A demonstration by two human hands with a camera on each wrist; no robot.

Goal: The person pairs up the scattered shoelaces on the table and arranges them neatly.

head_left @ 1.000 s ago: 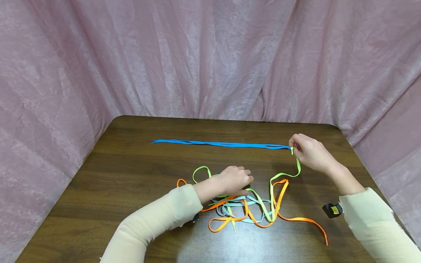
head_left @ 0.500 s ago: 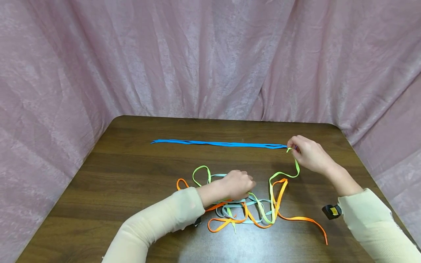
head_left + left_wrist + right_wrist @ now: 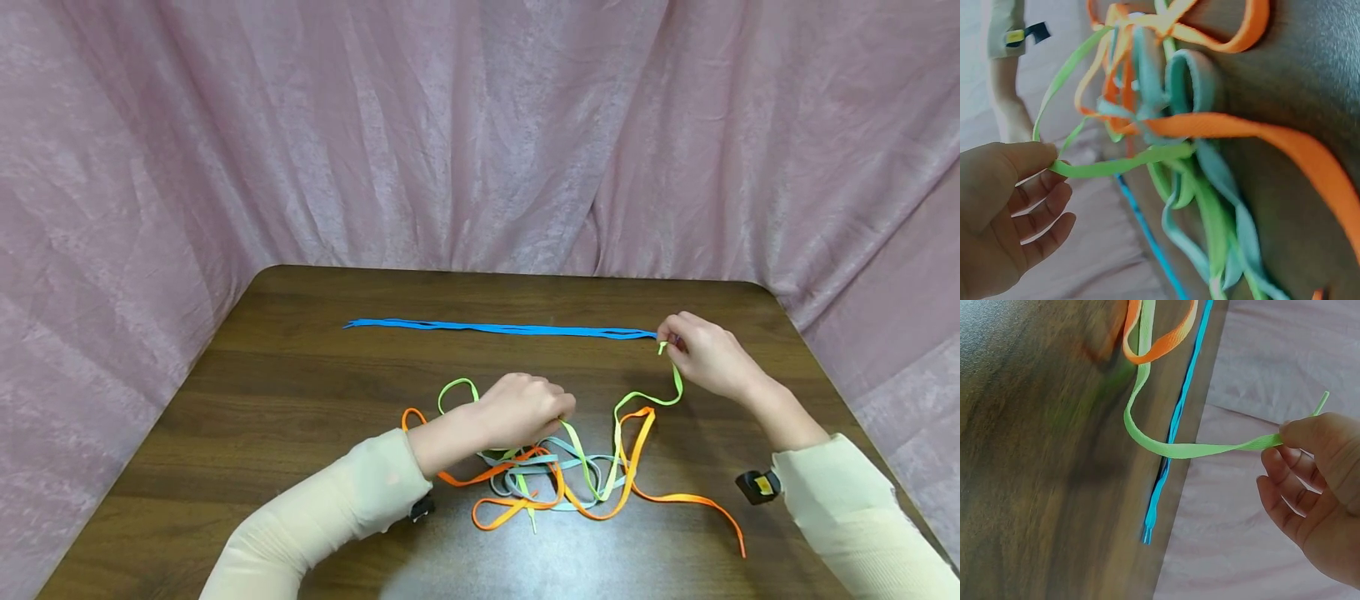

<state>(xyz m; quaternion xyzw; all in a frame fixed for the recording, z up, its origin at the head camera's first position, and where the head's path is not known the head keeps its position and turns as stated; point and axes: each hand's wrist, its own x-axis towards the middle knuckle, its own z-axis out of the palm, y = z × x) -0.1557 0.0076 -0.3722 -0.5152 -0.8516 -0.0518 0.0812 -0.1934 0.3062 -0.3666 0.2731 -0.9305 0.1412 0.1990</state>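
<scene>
My left hand (image 3: 525, 408) pinches a stretch of the green shoelace (image 3: 1094, 169) between thumb and index finger, lifted over the tangle. The other fingers are loosely curved. My right hand (image 3: 708, 354) pinches the same green lace near one end, its tip (image 3: 1322, 403) poking out past the thumb. From there the lace sags and runs back into the pile. Tangled with it are an orange shoelace (image 3: 690, 499) and a pale blue-grey shoelace (image 3: 566, 468), looped over one another in front of the left hand. Part of the pile is hidden behind the left hand and forearm.
Bright blue shoelaces (image 3: 487, 328) lie stretched straight side by side across the far part of the brown wooden table (image 3: 300, 400). Their right end passes behind my right hand in the head view. Pink curtains (image 3: 480, 142) hang around the table's back and sides.
My left hand closed on the green lace and rose, drawing a loop of it up from the pile. My right hand shifted slightly, still holding the lace end.
</scene>
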